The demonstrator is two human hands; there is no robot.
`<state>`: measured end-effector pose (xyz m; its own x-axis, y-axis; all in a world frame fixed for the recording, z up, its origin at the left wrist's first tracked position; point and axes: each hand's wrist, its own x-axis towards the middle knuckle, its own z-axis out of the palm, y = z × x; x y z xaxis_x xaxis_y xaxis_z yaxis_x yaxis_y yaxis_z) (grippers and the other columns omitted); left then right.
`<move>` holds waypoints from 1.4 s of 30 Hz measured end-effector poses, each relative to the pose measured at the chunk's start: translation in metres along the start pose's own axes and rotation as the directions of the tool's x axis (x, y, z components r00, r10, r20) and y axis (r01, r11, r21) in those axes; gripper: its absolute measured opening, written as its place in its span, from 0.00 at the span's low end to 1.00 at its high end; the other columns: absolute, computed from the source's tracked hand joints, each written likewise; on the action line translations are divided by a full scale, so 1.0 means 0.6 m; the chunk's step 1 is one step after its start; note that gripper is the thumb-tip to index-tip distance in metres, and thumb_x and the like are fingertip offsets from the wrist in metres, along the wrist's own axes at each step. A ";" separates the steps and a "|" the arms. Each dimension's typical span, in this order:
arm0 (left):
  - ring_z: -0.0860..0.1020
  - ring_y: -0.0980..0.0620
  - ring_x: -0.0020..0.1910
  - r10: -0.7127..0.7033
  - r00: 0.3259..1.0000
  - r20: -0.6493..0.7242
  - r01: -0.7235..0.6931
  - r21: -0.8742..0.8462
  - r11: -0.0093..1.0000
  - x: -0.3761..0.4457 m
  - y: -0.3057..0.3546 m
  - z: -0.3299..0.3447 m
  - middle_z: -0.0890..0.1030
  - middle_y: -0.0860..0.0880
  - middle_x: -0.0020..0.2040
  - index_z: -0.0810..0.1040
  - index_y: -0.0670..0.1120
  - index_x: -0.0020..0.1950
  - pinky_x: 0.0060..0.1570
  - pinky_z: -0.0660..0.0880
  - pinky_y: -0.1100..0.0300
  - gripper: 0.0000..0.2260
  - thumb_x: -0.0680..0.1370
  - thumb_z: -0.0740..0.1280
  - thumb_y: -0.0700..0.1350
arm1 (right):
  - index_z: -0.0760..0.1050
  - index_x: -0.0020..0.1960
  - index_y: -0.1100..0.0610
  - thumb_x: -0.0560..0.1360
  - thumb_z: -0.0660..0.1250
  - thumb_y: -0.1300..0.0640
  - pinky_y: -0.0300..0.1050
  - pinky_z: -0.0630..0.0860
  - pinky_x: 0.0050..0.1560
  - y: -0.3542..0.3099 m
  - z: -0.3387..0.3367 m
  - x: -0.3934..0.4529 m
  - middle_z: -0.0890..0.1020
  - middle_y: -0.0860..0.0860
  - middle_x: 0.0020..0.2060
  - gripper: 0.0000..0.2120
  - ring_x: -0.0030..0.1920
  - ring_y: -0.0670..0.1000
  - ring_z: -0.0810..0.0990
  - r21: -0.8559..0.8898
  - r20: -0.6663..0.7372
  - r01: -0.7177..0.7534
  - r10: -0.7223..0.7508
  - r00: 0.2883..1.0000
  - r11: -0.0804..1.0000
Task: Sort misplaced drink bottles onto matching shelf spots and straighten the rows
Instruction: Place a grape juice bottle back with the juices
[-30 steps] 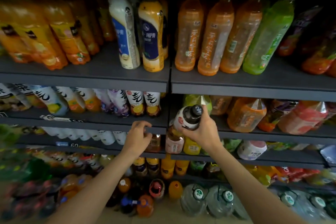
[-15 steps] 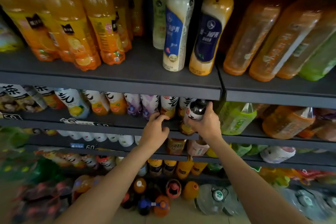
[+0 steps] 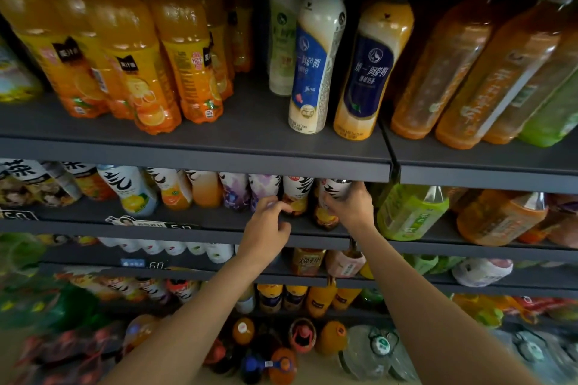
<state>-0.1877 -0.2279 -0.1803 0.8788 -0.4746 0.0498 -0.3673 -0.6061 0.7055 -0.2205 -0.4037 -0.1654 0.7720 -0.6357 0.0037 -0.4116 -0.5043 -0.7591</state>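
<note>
Dim store light falls from above, glinting on the orange bottles [image 3: 131, 50]; shelf recesses sit in shadow, and wide-angle edges bend and blur, heaviest lower left.

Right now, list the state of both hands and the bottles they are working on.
Right hand: grips the white bottle, under the upper shelf's edge.
White bottle: on the second shelf, at the row's right end, leaning.
Left hand: fingers curled at the neighbouring bottle; contact unclear.
Neighbouring bottle: standing in the row.
</note>
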 end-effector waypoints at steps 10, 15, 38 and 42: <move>0.77 0.55 0.45 0.298 0.915 -0.271 -0.309 0.002 0.951 -0.034 0.026 -0.033 0.74 0.47 0.53 0.78 0.41 0.48 0.46 0.76 0.58 0.08 0.74 0.63 0.33 | 0.71 0.60 0.63 0.73 0.69 0.61 0.44 0.74 0.53 0.019 -0.005 -0.057 0.80 0.58 0.53 0.18 0.53 0.52 0.80 -0.037 0.250 -0.196 0.199 0.948 0.980; 0.75 0.53 0.41 0.467 0.786 -0.404 -0.540 -0.082 0.838 -0.003 0.164 -0.009 0.74 0.45 0.48 0.77 0.40 0.44 0.43 0.73 0.59 0.12 0.72 0.55 0.40 | 0.75 0.52 0.64 0.74 0.66 0.65 0.38 0.79 0.38 -0.012 -0.166 -0.081 0.82 0.57 0.41 0.07 0.31 0.44 0.80 0.109 0.352 0.022 -0.059 0.934 0.994; 0.76 0.55 0.45 0.459 0.884 -0.092 -0.466 -0.067 0.882 0.014 0.671 0.432 0.77 0.51 0.50 0.72 0.43 0.55 0.46 0.71 0.64 0.11 0.74 0.65 0.34 | 0.70 0.66 0.61 0.72 0.72 0.52 0.43 0.69 0.58 0.492 -0.736 0.049 0.77 0.56 0.61 0.26 0.61 0.56 0.74 0.047 -0.019 -0.244 0.245 0.969 0.969; 0.77 0.52 0.48 0.319 0.947 0.036 -0.318 -0.021 0.948 0.007 0.653 0.453 0.76 0.51 0.52 0.70 0.46 0.60 0.49 0.74 0.58 0.15 0.75 0.65 0.36 | 0.59 0.71 0.61 0.67 0.76 0.54 0.45 0.68 0.61 0.495 -0.657 0.116 0.72 0.56 0.64 0.39 0.65 0.56 0.71 0.147 0.063 -0.137 0.129 0.990 0.980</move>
<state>-0.4103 -0.6406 -0.0958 0.7043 -0.6658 0.2464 -0.6213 -0.4102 0.6676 -0.4799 -0.8280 -0.1340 0.7414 -0.6574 -0.1349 -0.4378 -0.3214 -0.8397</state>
